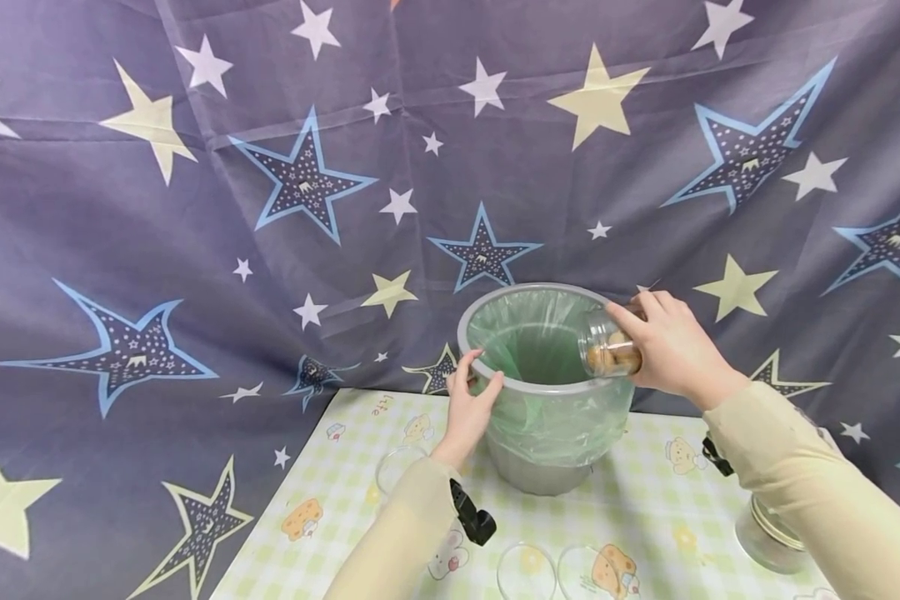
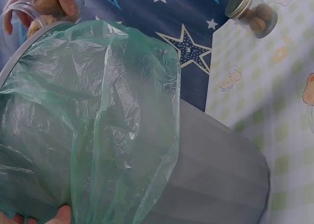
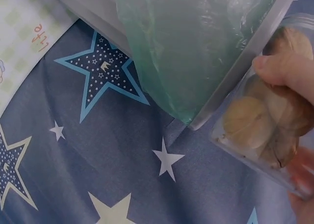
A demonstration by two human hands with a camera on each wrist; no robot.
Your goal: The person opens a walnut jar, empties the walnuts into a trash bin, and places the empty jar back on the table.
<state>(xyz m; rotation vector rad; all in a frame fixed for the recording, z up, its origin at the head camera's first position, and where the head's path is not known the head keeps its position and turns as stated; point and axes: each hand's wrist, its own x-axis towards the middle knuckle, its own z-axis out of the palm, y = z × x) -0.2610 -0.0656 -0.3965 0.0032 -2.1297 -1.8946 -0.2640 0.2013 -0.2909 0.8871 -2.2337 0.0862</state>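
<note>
Head view: right grip (image 1: pixel 667 348) clasps clear, tilted jar (image 1: pixel 598 327), tan-brown round lumps (image 1: pixel 613 357) inside; green-lined bin (image 1: pixel 532 473) just beside that grip, left grip (image 1: pixel 468 412) pinching its grey rim (image 1: pixel 543 388).

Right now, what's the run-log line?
left hand: holding bin at rim; right hand: gripping tilted jar, mouth toward bin; brown pieces: inside; lidded jar: on table

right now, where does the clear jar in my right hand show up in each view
Head: clear jar right of centre.
Left wrist: clear jar in the top left corner.
Right wrist: clear jar towards the right edge.
Shared landmark: the green bin liner, visible in all three.
</note>
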